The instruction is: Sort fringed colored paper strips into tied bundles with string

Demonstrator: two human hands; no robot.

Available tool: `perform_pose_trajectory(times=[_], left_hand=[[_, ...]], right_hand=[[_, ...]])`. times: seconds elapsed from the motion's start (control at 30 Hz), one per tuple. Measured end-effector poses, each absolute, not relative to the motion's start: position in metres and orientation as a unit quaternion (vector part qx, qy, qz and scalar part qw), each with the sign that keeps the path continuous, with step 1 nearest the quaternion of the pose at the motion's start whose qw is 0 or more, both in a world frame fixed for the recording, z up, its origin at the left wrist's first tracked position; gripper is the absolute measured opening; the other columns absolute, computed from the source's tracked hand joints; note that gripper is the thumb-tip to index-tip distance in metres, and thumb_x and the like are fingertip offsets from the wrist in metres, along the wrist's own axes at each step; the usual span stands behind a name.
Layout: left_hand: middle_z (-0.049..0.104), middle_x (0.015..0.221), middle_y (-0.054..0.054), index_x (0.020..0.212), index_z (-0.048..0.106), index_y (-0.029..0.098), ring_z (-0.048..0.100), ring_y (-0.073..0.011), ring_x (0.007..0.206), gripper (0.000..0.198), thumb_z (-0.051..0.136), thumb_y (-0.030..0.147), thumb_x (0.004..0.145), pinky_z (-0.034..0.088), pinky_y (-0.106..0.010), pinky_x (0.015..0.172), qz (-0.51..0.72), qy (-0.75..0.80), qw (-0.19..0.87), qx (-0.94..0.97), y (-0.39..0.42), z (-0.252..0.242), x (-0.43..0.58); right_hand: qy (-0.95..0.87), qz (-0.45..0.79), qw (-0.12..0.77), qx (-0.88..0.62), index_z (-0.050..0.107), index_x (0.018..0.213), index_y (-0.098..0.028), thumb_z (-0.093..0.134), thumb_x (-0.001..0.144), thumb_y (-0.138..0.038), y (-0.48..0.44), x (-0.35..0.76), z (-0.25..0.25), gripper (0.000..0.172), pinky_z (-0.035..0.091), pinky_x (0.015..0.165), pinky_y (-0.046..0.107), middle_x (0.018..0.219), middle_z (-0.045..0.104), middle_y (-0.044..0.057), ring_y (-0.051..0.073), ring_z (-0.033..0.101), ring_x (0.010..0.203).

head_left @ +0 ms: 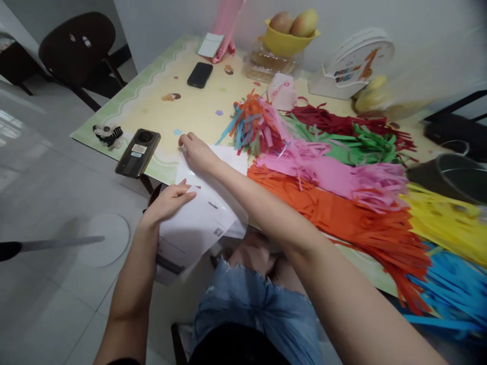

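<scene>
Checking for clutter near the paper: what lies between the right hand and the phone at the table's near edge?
In the head view, only bare tabletop separates the right hand from the phone.

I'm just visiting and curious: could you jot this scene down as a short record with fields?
left hand: grips the near edge of the white paper sheet
right hand: presses the sheet's far corner onto the table
beside the sheet: fringed paper strips in orange, pink, green, red, yellow, blue
also on table: two phones, yellow fruit bowl
</scene>
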State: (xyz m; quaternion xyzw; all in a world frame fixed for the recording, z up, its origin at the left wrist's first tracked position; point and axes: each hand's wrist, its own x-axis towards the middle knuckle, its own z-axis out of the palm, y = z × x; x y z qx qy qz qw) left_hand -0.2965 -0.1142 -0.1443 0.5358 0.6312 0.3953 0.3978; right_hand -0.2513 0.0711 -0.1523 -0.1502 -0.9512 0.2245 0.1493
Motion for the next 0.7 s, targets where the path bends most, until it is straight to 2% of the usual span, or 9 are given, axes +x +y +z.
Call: perform_pose_trajectory(times=[0.1,0.23,0.3,0.37,0.43,0.5,0.6,0.7], left_hand=[[0.075,0.088,-0.001,0.065,0.058,0.019,0.068,-0.025,0.109,0.039,0.053,0.05,0.088,0.006,-0.048,0.131,0.393,0.625,0.416,0.531,-0.113,-0.143,-0.298],[0.069,0.072,0.002,0.063,0.057,0.02,0.067,-0.0221,0.098,0.039,0.055,0.052,0.085,0.008,-0.047,0.131,0.392,0.644,0.413,0.511,-0.113,-0.145,-0.298],[0.064,0.063,0.003,0.061,0.055,0.02,0.066,-0.0204,0.088,0.039,0.056,0.051,0.084,0.013,-0.049,0.13,0.393,0.659,0.406,0.497,-0.114,-0.145,-0.297],[0.059,0.058,0.003,0.059,0.053,0.02,0.065,-0.0198,0.082,0.039,0.058,0.05,0.083,0.026,-0.052,0.126,0.396,0.675,0.401,0.475,-0.115,-0.146,-0.297],[0.058,0.057,0.002,0.058,0.053,0.019,0.065,-0.021,0.08,0.04,0.061,0.051,0.082,0.044,-0.05,0.112,0.399,0.694,0.403,0.445,-0.113,-0.144,-0.301],[0.059,0.057,0.001,0.059,0.056,0.018,0.066,-0.0223,0.076,0.04,0.064,0.052,0.079,0.056,-0.042,0.09,0.397,0.712,0.413,0.405,-0.106,-0.141,-0.31],[0.063,0.059,-0.002,0.063,0.061,0.016,0.061,-0.0191,0.061,0.034,0.07,0.047,0.075,0.053,-0.031,0.062,0.415,0.73,0.43,0.332,-0.086,-0.131,-0.333],[0.065,0.062,-0.005,0.067,0.065,0.015,0.057,-0.0164,0.053,0.028,0.071,0.041,0.077,0.046,-0.028,0.053,0.456,0.73,0.421,0.285,-0.07,-0.107,-0.354]], right_hand=[[-0.955,0.224,0.134,-0.141,0.051,0.11,-0.015,0.037,0.089,-0.004,0.076,-0.254,-0.153,0.027,0.043,0.088,0.034,0.111,0.057,0.013,0.022,0.054,0.094],[-0.963,0.212,0.115,-0.123,0.052,0.11,-0.016,0.036,0.085,0.001,0.075,-0.254,-0.153,0.034,0.043,0.091,0.036,0.107,0.062,0.013,0.025,0.053,0.098],[-0.959,0.222,0.127,-0.12,0.055,0.108,-0.017,0.037,0.086,-0.001,0.074,-0.253,-0.153,0.032,0.044,0.091,0.037,0.102,0.065,0.011,0.025,0.053,0.098],[-0.936,0.268,0.171,-0.152,0.057,0.104,-0.018,0.039,0.087,-0.005,0.075,-0.253,-0.152,0.028,0.046,0.09,0.036,0.095,0.067,0.009,0.024,0.055,0.098],[-0.878,0.353,0.237,-0.221,0.056,0.103,-0.019,0.043,0.086,-0.009,0.083,-0.254,-0.149,0.023,0.048,0.088,0.033,0.09,0.067,0.006,0.02,0.058,0.093],[-0.791,0.445,0.308,-0.287,0.051,0.104,-0.019,0.047,0.086,-0.013,0.097,-0.254,-0.144,0.019,0.05,0.086,0.029,0.089,0.067,0.003,0.015,0.06,0.084],[-0.684,0.534,0.389,-0.309,0.046,0.104,-0.021,0.055,0.086,-0.02,0.121,-0.244,-0.132,0.019,0.052,0.082,0.028,0.085,0.066,0.0,0.012,0.061,0.078],[-0.643,0.566,0.429,-0.288,0.046,0.104,-0.023,0.061,0.083,-0.023,0.129,-0.216,-0.113,0.026,0.054,0.076,0.028,0.083,0.064,-0.002,0.012,0.062,0.077]])
